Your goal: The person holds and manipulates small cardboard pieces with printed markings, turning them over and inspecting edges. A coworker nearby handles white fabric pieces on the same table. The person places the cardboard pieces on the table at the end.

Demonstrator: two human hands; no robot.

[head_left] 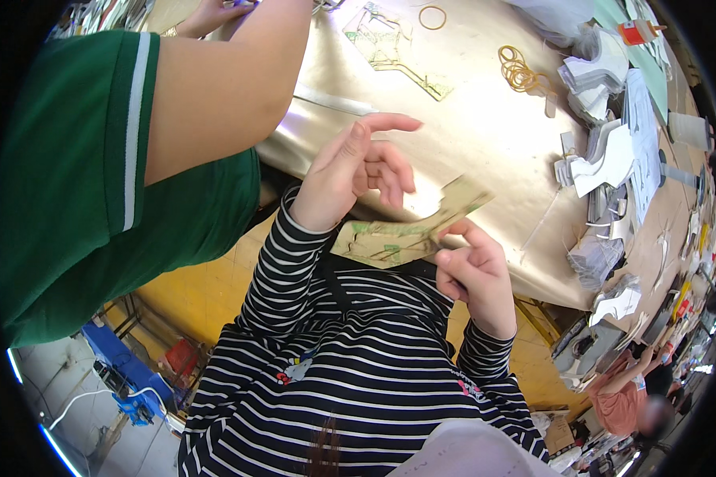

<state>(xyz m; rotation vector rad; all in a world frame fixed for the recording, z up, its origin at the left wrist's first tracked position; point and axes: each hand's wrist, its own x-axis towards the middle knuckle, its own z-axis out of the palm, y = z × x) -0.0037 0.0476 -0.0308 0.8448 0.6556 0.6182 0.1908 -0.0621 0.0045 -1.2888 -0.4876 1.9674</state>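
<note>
My right hand (481, 270) pinches the edge of a thin yellowish cut-out sheet (386, 242) between thumb and fingers. The sheet is angular, with green and dark marks on it, and is held tilted over the table's near edge. My left hand (362, 167) hovers just above and left of it, its fingers apart and holding nothing. A similar cut-out sheet (386, 52) lies flat on the table farther away.
A bunch of rubber bands (521, 71) and a single rubber band (433, 17) lie on the gold-brown table (485, 127). Stacks of white cut pieces (605, 163) line the right side, with an orange bottle (640, 32) behind. At left, a co-worker's arm (223, 87) reaches across the table.
</note>
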